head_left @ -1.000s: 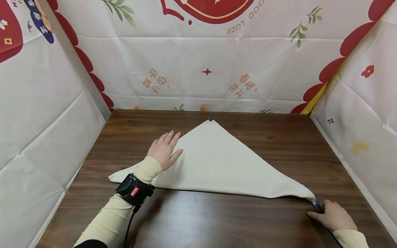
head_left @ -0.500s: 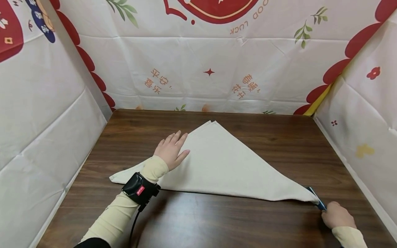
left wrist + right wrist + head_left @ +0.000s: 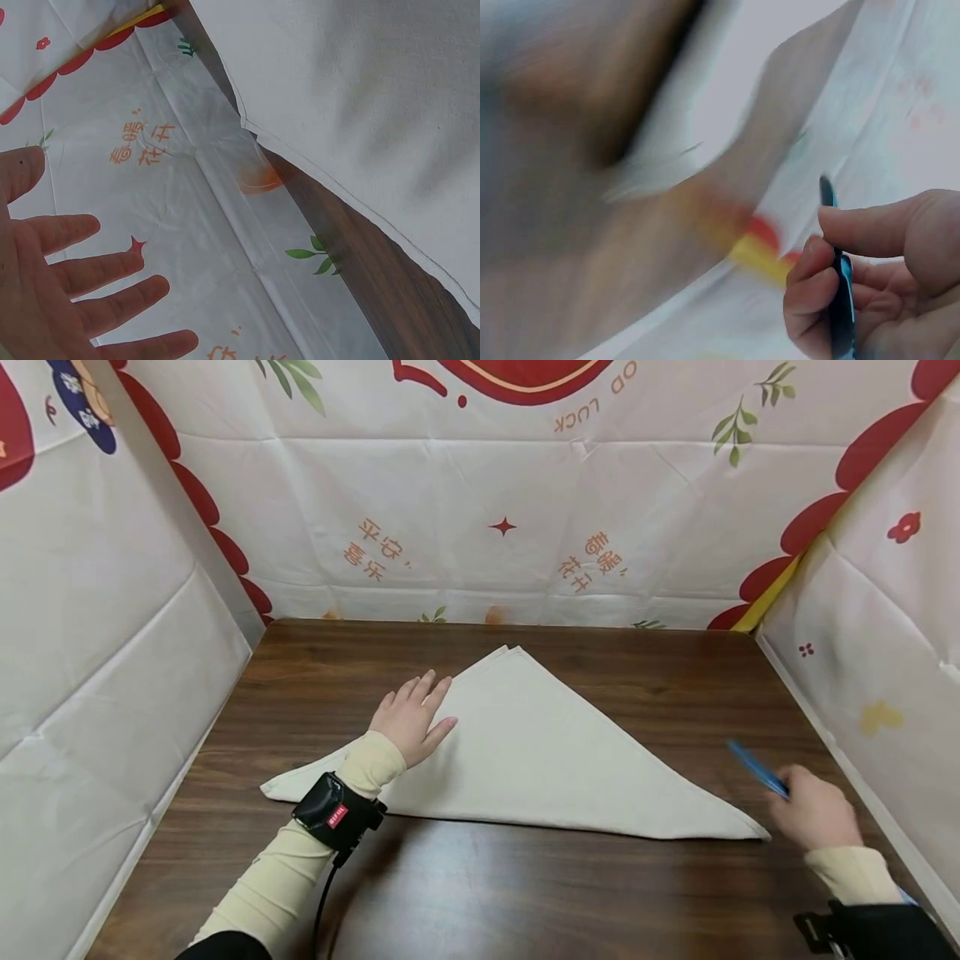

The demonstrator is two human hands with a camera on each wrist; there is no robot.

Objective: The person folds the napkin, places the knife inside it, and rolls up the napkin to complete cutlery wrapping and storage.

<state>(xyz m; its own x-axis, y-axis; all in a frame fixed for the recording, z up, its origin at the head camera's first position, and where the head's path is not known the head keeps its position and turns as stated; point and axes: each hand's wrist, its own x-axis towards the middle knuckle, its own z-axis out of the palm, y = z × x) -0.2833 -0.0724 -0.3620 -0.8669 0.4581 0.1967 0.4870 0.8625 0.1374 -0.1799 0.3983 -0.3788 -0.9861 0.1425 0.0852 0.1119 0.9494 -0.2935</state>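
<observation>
A white cloth (image 3: 540, 760) lies on the table folded into a triangle, its peak towards the back wall. My left hand (image 3: 412, 718) is over its left slope, fingers straight and slightly spread. The left wrist view shows this hand's (image 3: 82, 277) palm with nothing in it. Just right of the cloth's right corner, my right hand (image 3: 813, 810) grips a thin, glossy blue stick-like tool (image 3: 757, 770), apart from the cloth. In the right wrist view, thumb and curled fingers hold the tool (image 3: 843, 307); its exact kind is unclear.
The brown wooden table (image 3: 525, 902) is bounded by a printed white sheet (image 3: 450, 485) behind and white side walls (image 3: 112, 693). A black strap (image 3: 337, 814) with a cable sits on my left wrist, another device (image 3: 885, 931) on my right.
My right hand has moved up and away from the cloth's right corner, carrying the blue tool out from under it. The corner now lies flatter. My left hand has shifted slightly right.
</observation>
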